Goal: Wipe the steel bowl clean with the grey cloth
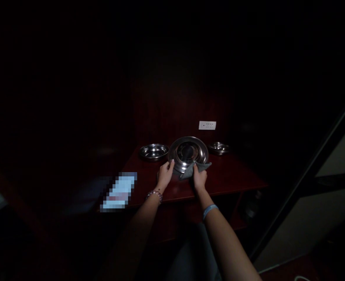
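A round steel plate (188, 152) is tilted up toward me above a dark red table (227, 175). My left hand (165, 174) grips its lower left rim, fingers curled round the edge. My right hand (199, 178) is closed on a grey cloth (196, 168) and presses it against the plate's lower right rim. A bead bracelet sits on my left wrist and a pale blue band on my right wrist.
A steel bowl (153, 151) rests on the table left of the plate, and a smaller steel dish (219, 148) to its right. A white socket panel (207, 125) is on the dark wall behind. A blurred pale patch (119, 191) lies at the table's left. The surroundings are very dark.
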Available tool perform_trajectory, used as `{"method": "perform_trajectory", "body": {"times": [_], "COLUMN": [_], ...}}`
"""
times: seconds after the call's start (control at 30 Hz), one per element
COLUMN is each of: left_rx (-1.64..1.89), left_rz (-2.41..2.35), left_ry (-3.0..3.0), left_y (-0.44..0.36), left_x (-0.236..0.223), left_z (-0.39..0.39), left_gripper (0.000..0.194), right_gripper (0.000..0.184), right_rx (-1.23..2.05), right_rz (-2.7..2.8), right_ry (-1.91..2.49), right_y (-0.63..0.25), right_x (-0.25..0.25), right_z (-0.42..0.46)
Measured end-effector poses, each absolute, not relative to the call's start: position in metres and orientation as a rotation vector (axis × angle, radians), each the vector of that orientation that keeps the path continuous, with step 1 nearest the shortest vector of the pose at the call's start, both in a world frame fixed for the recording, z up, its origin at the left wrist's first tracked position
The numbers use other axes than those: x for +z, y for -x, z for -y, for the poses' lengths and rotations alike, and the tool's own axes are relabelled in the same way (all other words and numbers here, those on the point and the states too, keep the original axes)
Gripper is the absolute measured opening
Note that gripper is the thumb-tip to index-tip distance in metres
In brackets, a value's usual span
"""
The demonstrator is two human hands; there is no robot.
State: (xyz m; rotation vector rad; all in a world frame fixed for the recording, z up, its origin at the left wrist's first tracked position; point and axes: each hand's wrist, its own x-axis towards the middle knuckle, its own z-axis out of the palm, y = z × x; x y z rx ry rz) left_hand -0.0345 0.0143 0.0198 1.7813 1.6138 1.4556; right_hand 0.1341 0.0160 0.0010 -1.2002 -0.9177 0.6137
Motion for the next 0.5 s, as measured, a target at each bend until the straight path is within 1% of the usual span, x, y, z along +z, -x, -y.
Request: {"method": "perform_trajectory", "body": {"times": [0.23,0.43,0.5], "left_rx": [1.440,1.107,1.060], "left_rz": [-1.506,-1.603,-1.633], "left_ry": [-1.744,-1.892,-1.923], "left_y": [0.0276,0.0252,0.0249], "left_x": [0.0250,0.0247,0.0246], "left_z": [-0.0083,-0.0059,-0.0059], "left_gripper": [0.050,0.052,0.050], "right_gripper": [0.045,0.047,0.047], "right_rx": [0.592,0.620,0.617], "right_rz": [0.876,0.871,0.885], "right_ry": [1.233,1.274,1.266], "right_y": [-0.1354,-0.1358,-0.1358], "right_x": [-0.0003,0.0014,0.0017], "right_z": [-0.0166,-0.0151,-0.0147]}}
